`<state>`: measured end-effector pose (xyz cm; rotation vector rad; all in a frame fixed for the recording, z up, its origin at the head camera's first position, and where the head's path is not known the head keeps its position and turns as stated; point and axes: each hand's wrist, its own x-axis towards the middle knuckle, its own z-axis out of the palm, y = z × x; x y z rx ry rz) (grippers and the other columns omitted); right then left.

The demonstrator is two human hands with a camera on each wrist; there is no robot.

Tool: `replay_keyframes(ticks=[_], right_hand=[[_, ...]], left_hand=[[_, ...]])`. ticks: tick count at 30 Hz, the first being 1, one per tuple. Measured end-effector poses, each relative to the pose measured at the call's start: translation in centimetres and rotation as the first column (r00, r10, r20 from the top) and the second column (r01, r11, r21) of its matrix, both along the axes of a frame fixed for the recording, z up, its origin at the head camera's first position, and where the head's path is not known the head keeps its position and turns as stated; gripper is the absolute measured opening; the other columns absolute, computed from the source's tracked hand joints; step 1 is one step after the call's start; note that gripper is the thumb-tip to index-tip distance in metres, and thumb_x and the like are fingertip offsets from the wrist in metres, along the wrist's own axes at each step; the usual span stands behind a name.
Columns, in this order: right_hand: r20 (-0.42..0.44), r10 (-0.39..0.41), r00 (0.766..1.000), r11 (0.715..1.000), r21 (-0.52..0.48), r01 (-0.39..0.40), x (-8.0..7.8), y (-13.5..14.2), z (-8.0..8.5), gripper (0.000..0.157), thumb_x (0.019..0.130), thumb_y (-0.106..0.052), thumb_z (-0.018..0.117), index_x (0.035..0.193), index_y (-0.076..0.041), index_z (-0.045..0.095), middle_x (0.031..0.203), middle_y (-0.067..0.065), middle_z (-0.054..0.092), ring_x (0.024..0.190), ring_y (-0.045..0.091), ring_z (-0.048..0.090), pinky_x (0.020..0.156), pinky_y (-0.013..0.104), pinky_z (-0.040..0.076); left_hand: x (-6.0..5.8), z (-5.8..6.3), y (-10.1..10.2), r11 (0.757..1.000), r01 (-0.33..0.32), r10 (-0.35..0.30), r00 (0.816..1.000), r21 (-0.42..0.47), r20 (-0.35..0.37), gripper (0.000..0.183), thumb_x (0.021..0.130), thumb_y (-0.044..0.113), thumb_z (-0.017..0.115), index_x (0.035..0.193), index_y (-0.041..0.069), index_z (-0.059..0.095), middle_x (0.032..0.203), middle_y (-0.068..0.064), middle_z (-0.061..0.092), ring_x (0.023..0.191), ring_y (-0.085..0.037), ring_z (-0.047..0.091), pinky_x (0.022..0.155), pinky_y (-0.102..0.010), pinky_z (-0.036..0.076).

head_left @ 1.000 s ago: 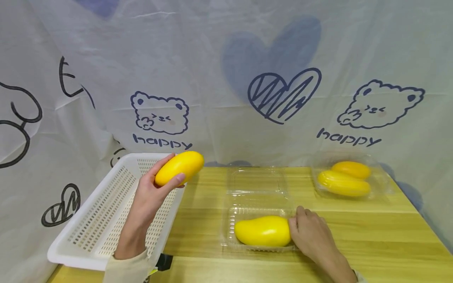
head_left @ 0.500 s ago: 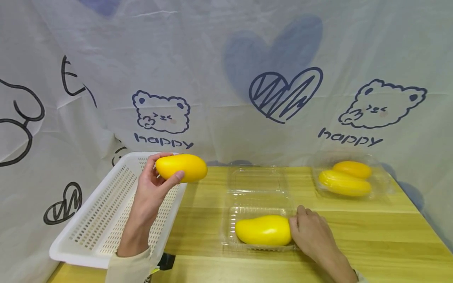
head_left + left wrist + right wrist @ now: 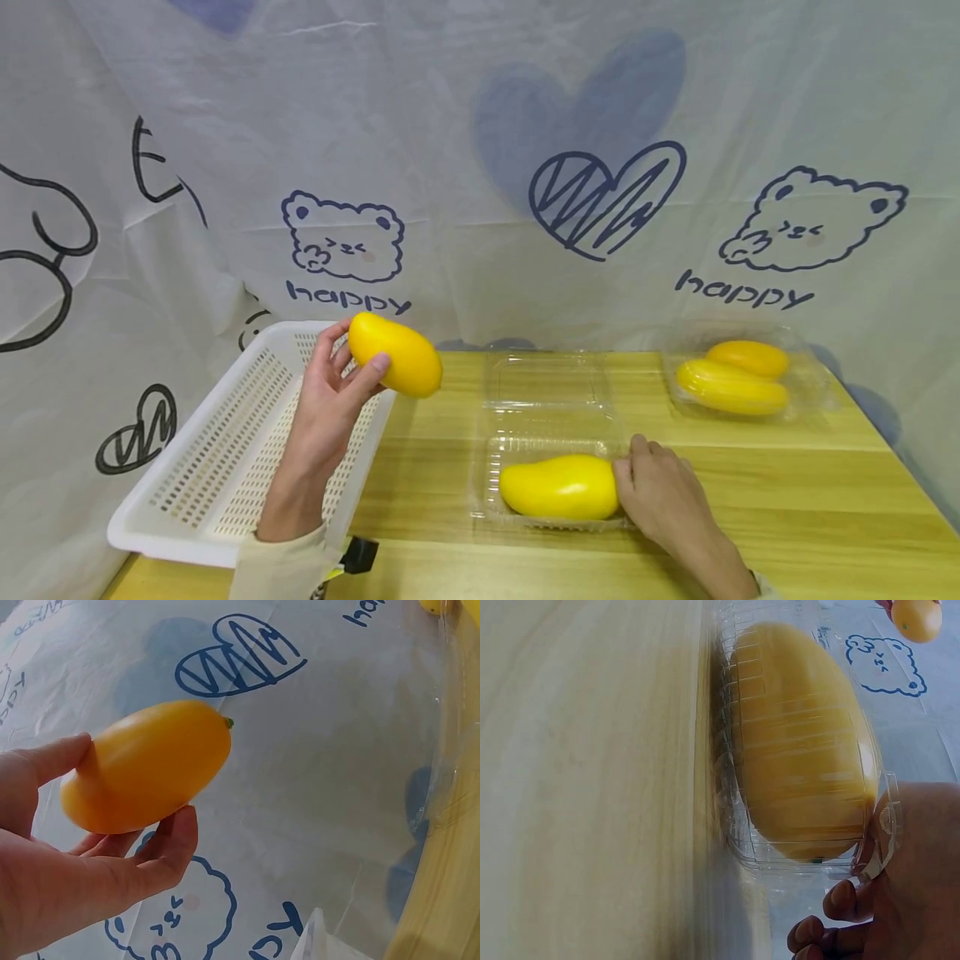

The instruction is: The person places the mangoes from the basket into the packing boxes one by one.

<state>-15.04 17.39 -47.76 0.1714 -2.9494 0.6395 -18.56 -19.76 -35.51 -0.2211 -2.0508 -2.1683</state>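
Note:
Over the white basket's right edge, my left hand (image 3: 330,400) holds a yellow mango (image 3: 396,354) between thumb and fingers. The left wrist view shows this mango (image 3: 154,769) with its small green stem tip facing away from the palm. A second mango (image 3: 558,487) lies in the base of an opened clear plastic container (image 3: 491,504), whose lid (image 3: 543,383) is folded back on the table. At the container's right side, my right hand (image 3: 667,496) pinches the rim, thumb against the mango's end. Seen from the right wrist, the fingers (image 3: 840,900) curl below that rim.
A white perforated basket (image 3: 157,537) stands at the left. Two more mangoes (image 3: 731,387) sit in another clear container (image 3: 806,383) at the back right. A printed cloth (image 3: 465,275) hangs behind the wooden table (image 3: 810,492). Something black (image 3: 360,554) is near the left sleeve.
The mango in my left hand has turned, its right end swinging from up to down, and it has shifted slightly right. My right hand and the container have stayed in place.

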Motion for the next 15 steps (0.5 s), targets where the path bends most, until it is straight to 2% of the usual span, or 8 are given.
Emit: replay_keyframes(ticks=[7, 11, 15], right_hand=[[0.006, 0.001, 1.0, 1.0, -0.004, -0.001, 0.0, 0.0, 0.0, 0.022, 0.101, -0.014, 0.045, 0.08, -0.009, 0.05, 0.068, 0.003, 0.045, 0.062, 0.02, 0.041, 0.062, 0.036, 0.039], [-0.004, 0.001, 1.0, 1.0, -0.01, -0.001, 0.0, 0.0, -0.1, 0.022, 0.101, -0.014, 0.045, 0.08, -0.009, 0.05, 0.067, 0.003, 0.045, 0.061, 0.019, 0.041, 0.062, 0.036, 0.039], [-0.007, 0.004, 1.0, 1.0, -0.015, -0.004, 0.0, 0.0, -0.1, 0.022, 0.101, -0.013, 0.046, 0.079, -0.009, 0.049, 0.067, 0.002, 0.044, 0.06, 0.019, 0.041, 0.061, 0.035, 0.039]], left_hand=[[-0.1, -0.2, 0.3, 0.999, 0.031, -0.031, 1.0, -0.016, 0.0, 0.056, 0.101, 0.009, 0.065, 0.148, 0.012, 0.037, 0.144, -0.014, 0.051, 0.116, -0.023, 0.065, 0.093, -0.034, 0.057], [0.0, -0.3, 0.6, 0.999, 0.047, -0.047, 0.999, -0.01, 0.003, 0.058, 0.102, 0.01, 0.064, 0.151, 0.016, 0.035, 0.143, -0.015, 0.049, 0.114, -0.024, 0.064, 0.093, -0.034, 0.057], [0.1, -0.5, 1.3, 0.998, 0.057, -0.057, 0.998, -0.026, 0.01, 0.057, 0.1, 0.006, 0.065, 0.149, 0.014, 0.038, 0.142, -0.014, 0.047, 0.11, -0.026, 0.065, 0.092, -0.036, 0.058]])
